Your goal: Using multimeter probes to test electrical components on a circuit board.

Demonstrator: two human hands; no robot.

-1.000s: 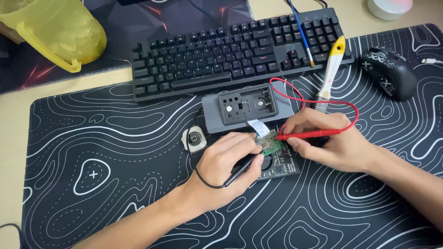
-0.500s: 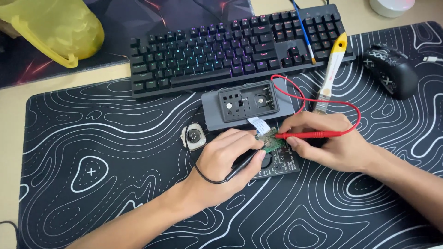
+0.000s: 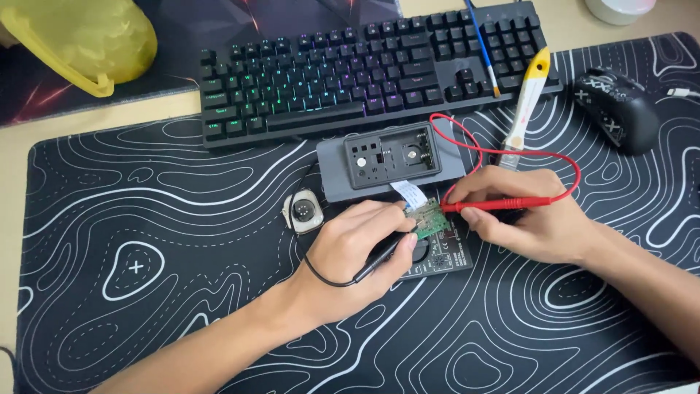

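- Since the earlier frame our hands have barely shifted.
- Our left hand [image 3: 361, 248] grips the black probe [image 3: 379, 257].
- Our right hand [image 3: 536, 219] pinches the red probe [image 3: 487, 206], lying level, tip leftward at the green board [image 3: 430, 219] between our fingertips.

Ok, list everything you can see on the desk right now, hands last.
desk mat: 1, black with white contour lines, covers most of the desk
keyboard: 1, black, backlit, top centre
mouse: 1, black, upper right
yellow bag: 1, top left
yellow-and-white tool: 1, leaning on the keyboard's right end
blue pen: 1, across the keyboard
grey case: 1, below the keyboard
watch body: 1, pale, left of the case
green circuit board: 1, between the hands
red probe: 1, red lead looping
black probe: 1, black lead
left hand: holds black probe
right hand: holds red probe
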